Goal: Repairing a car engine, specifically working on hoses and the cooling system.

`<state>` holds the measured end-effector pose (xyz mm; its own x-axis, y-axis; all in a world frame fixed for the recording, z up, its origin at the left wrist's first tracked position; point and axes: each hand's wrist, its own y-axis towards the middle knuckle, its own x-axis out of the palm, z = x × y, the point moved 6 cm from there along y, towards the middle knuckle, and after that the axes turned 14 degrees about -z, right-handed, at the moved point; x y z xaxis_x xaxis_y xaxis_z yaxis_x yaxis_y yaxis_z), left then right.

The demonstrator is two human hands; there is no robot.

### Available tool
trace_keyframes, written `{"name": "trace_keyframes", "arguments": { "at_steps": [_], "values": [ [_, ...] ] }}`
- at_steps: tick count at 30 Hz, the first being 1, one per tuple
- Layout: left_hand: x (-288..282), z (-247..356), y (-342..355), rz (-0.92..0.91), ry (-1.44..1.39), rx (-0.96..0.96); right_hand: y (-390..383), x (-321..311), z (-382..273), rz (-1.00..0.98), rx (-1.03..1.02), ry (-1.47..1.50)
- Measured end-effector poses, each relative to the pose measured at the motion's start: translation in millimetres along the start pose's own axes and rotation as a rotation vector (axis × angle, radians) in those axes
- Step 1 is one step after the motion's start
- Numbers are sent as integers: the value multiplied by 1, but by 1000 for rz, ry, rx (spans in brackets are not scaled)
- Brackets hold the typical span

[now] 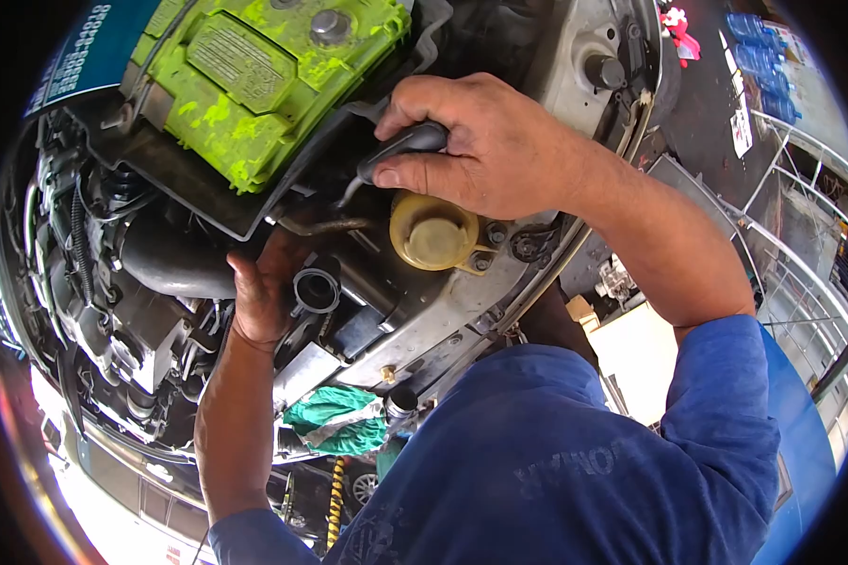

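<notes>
My right hand (471, 151) is closed round the black handle (410, 141) of a tool, whose bent metal shaft points down beside the bright green battery (250, 89). Below that hand sit a yellowish capped reservoir (435, 234) and a bent metal pipe (334, 226). My left hand (264, 292) reaches into the engine bay under the edge of the black battery tray (132, 146); its thumb shows, but its other fingers are shadowed and hidden. It is beside a black round opening (316, 290) and a large black hose (170, 264).
The car's silver front panel (349, 395) runs diagonally below, with a green cloth (334, 419) near it. A blue sign (94, 47) is at top left. Beyond the car are blue water jugs (763, 66), a metal rack (810, 264) and a pale box (631, 358).
</notes>
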<state>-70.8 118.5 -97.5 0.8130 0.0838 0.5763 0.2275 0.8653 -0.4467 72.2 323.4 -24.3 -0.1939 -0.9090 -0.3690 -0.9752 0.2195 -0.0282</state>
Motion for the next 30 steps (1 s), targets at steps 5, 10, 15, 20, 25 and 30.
{"name": "trace_keyframes", "arguments": {
  "at_steps": [5, 10, 15, 20, 25, 30],
  "values": [
    [-2, 1, 3, 51, 41, -34, 0, 0, 5, -15, 45, 86],
    [-3, 3, 0, 78, 21, -28, -4, 3, 8, -72, 99, 126],
    [0, 0, 1, 15, 0, -41, -14, -19, -27, 70, -157, -141],
    [-3, 2, 2, 65, 49, 1, -26, -40, -35, 70, -81, -81],
    [1, 3, 3, 24, 59, -16, -20, -20, -16, 89, -6, -45],
    [-1, 3, 1, 51, 82, -51, -8, -2, 5, -15, 152, 101]
  ]
}}
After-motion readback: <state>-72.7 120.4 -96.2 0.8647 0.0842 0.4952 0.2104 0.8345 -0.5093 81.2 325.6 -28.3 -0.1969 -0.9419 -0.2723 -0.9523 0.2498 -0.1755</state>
